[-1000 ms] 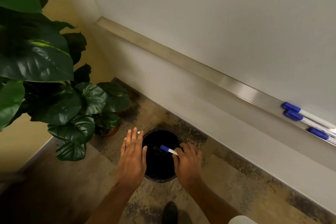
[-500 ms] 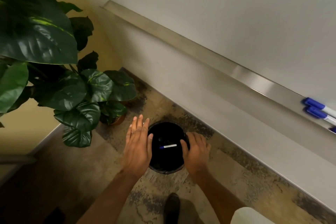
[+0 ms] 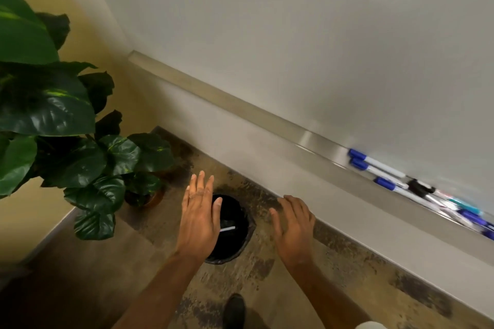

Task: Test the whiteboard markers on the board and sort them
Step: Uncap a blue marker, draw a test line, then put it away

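While we look down at the floor beside the wall, our left hand [image 3: 199,219] hovers over the near-left side of a black bin [image 3: 227,258], fingers straight and together, holding nothing. Our right hand [image 3: 292,227] hangs just right of the bin, fingers loosely spread, palm down, also free of any load. One marker [image 3: 228,229] lies inside the bin, white barrel showing, its left end hidden behind our left hand. Far right, the whiteboard [image 3: 294,35] has a metal tray [image 3: 267,125] holding a row of blue-capped markers [image 3: 377,164]; further ones beyond them are blurred. Left of the bin stands a potted plant [image 3: 66,141]. A dark shoe [image 3: 234,310] shows at the near edge.
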Tool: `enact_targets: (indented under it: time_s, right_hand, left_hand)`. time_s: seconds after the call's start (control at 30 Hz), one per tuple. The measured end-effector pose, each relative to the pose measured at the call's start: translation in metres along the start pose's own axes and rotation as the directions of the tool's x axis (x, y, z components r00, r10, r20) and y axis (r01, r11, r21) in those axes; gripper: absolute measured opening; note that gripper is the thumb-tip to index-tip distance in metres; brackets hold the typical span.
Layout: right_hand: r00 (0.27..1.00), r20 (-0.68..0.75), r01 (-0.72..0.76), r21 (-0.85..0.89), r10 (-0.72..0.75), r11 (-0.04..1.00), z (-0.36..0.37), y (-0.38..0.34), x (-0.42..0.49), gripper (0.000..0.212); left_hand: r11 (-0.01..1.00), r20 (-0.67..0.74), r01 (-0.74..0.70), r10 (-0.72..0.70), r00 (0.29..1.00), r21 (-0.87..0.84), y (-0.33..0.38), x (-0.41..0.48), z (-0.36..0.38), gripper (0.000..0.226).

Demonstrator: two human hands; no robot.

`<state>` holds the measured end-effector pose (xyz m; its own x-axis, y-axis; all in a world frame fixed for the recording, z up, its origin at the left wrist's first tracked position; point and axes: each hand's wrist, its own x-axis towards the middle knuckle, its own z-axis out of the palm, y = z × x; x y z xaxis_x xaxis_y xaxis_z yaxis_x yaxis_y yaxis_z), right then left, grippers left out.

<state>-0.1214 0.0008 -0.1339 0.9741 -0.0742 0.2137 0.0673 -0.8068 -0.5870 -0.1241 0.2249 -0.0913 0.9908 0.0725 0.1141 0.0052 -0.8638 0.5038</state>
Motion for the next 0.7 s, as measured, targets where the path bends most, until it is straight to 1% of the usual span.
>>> enact_targets:
  time_s: [0.13, 0.33, 0.43, 0.5, 0.6, 0.7]
  right_hand:
    - [0.994, -0.109, 0.011, 0.033, -0.007, 0.999, -0.049, 0.011, 0.011, 0.029]
    - [0.965, -0.259, -0.024, 0.004, 0.024, 1.0, -0.116, 0.05, 0.034, 0.029]
    - [0.953, -0.298, -0.064, -0.033, 0.052, 0.997, -0.141, 0.077, 0.045, 0.031]
    - [0.947, -0.315, -0.088, -0.063, 0.064, 0.994, -0.153, 0.095, 0.052, 0.032]
    - [0.946, -0.31, -0.129, -0.097, 0.093, 0.987, -0.167, 0.117, 0.059, 0.03]
    - [0.947, -0.28, -0.192, -0.107, 0.155, 0.976, -0.174, 0.135, 0.064, 0.031]
  left_hand:
    - [0.994, -0.005, -0.099, 0.098, 0.995, -0.038, 0.056, 0.007, 0.003, 0.057]
    - [0.965, 0.036, -0.236, 0.242, 0.97, -0.114, 0.133, 0.026, 0.02, 0.057]
    - [0.948, 0.061, -0.286, 0.297, 0.953, -0.136, 0.165, 0.035, 0.033, 0.058]
    - [0.942, 0.078, -0.312, 0.323, 0.943, -0.122, 0.183, 0.041, 0.044, 0.058]
    - [0.933, 0.093, -0.352, 0.358, 0.929, -0.076, 0.205, 0.048, 0.06, 0.058]
    - [0.93, 0.127, -0.364, 0.368, 0.921, -0.057, 0.223, 0.055, 0.073, 0.059]
